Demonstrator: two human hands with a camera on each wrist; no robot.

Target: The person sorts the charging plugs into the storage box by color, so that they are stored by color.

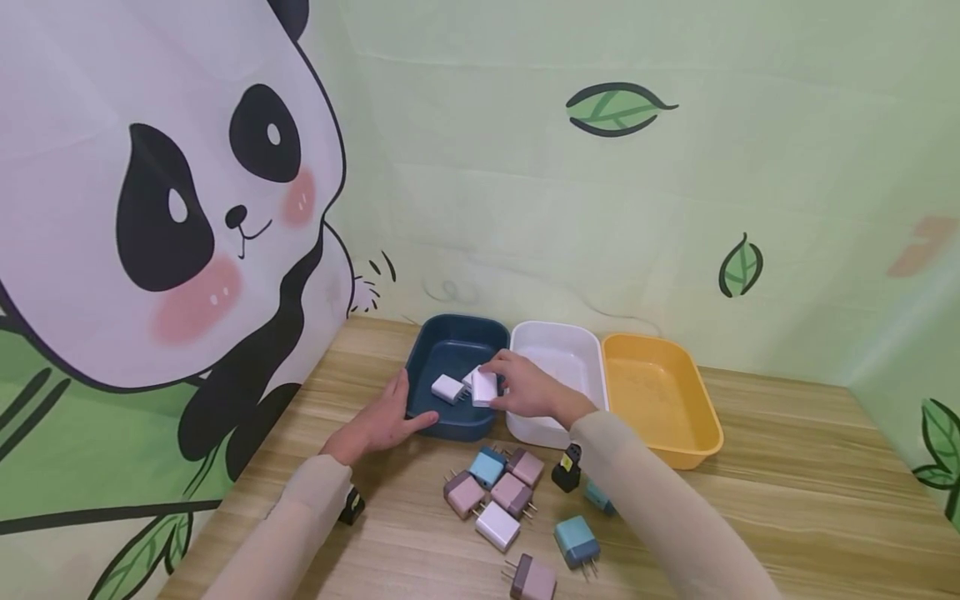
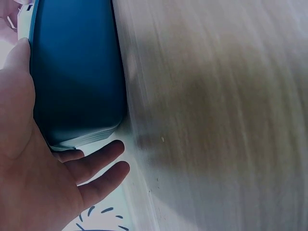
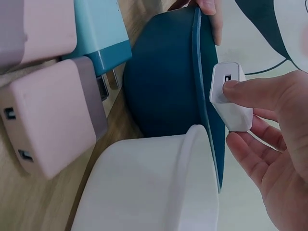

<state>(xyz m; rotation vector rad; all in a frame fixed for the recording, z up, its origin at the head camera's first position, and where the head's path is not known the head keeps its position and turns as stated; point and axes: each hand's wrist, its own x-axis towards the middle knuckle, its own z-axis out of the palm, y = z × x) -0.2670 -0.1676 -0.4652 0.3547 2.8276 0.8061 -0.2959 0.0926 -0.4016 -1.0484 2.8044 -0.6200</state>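
Note:
My right hand pinches a white USB wall charger over the dark blue bin. In the right wrist view the thumb lies on the USB-port end of the charger, with fingers on its other side. Inside the blue bin lie two more white chargers, one partly hidden behind the held one. My left hand is at the bin's left side, thumb by the near rim. In the left wrist view the left hand has its fingers extended along the blue bin.
A white bin and a yellow bin stand to the right of the blue one. In front lie several pink chargers, blue chargers, a white charger and black items. A panda-print backdrop rises behind.

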